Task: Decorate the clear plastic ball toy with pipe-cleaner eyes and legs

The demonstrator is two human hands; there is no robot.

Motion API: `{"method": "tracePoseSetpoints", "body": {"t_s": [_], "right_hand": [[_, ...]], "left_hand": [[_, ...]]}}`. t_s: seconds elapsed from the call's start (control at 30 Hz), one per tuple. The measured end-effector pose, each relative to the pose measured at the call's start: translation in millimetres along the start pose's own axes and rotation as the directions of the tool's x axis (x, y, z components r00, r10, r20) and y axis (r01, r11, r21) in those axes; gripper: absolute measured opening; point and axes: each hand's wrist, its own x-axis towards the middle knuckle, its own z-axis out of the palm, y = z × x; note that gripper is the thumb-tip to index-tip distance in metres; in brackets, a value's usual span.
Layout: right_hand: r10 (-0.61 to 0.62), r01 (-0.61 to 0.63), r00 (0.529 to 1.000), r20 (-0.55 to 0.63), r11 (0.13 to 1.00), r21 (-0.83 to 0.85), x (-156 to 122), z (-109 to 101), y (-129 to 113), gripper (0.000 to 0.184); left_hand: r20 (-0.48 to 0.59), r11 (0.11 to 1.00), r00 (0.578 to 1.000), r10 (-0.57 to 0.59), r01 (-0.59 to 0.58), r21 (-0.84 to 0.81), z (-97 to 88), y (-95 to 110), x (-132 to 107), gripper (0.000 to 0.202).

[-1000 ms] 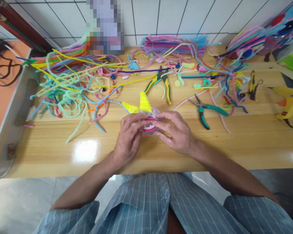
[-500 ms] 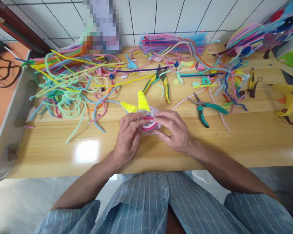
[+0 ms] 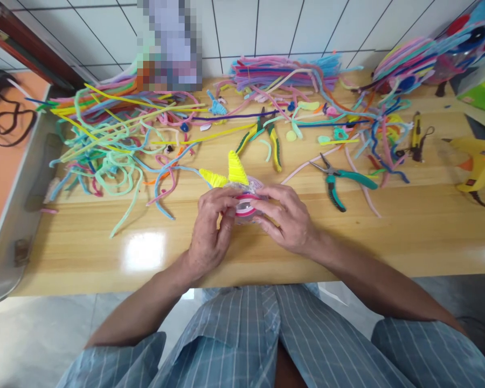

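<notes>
**Fig. Two-handed hold on a pipe-cleaner craft piece**

The round craft piece (image 3: 247,206) sits midway along the front edge of the desk (image 3: 388,237), just above or on it; contact is hidden. The fingers of the left hand (image 3: 210,231) and right hand (image 3: 289,218) are clenched on its pink-banded rim. Two yellow coiled cones (image 3: 235,171) stand free on the far side. It looks light, with a thin clear body that could crush, and the cones look soft and easily bent, so the banded rim is the safest hold. Teal pliers (image 3: 341,180) lie to the right, and loose pipe cleaners (image 3: 109,145) lie toward the back left corner.
</notes>
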Motion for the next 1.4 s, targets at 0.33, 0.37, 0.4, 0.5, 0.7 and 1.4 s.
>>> {"method": "tracePoseSetpoints", "body": {"t_s": [0.33, 0.37, 0.4, 0.5, 0.7, 1.4], "right_hand": [[-0.003, 0.003, 1.000, 0.013, 1.000, -0.001, -1, 0, 1, 0.048], [-0.001, 0.001, 1.000, 0.016, 1.000, 0.000, -1, 0, 1, 0.048], [0.004, -0.004, 1.000, 0.020, 1.000, 0.000, -1, 0, 0, 0.049], [0.014, -0.013, 1.000, 0.021, 1.000, -0.013, -2, 0, -1, 0.049], [0.014, -0.015, 0.999, -0.030, 0.999, -0.045, -6, 4, -7, 0.052], [0.031, -0.032, 0.997, -0.065, 0.999, -0.028, -9, 10, -6, 0.050]], "left_hand": [[0.020, 0.999, 1.000, 0.020, -0.020, 0.033, 0.2, -1, -1, 0.021], [0.020, 0.999, 1.000, 0.023, -0.024, 0.036, 0.0, -1, -1, 0.021], [0.019, 0.999, 0.999, 0.026, -0.026, 0.039, -0.1, -1, -1, 0.021], [0.025, 0.998, 0.999, 0.033, -0.034, 0.055, -0.7, 0, -1, 0.024], [0.038, 0.997, 0.999, 0.033, -0.036, 0.072, -0.8, 2, -1, 0.032], [0.058, 0.986, 0.998, 0.038, -0.047, 0.158, -28.0, 4, 26, 0.008]]}}
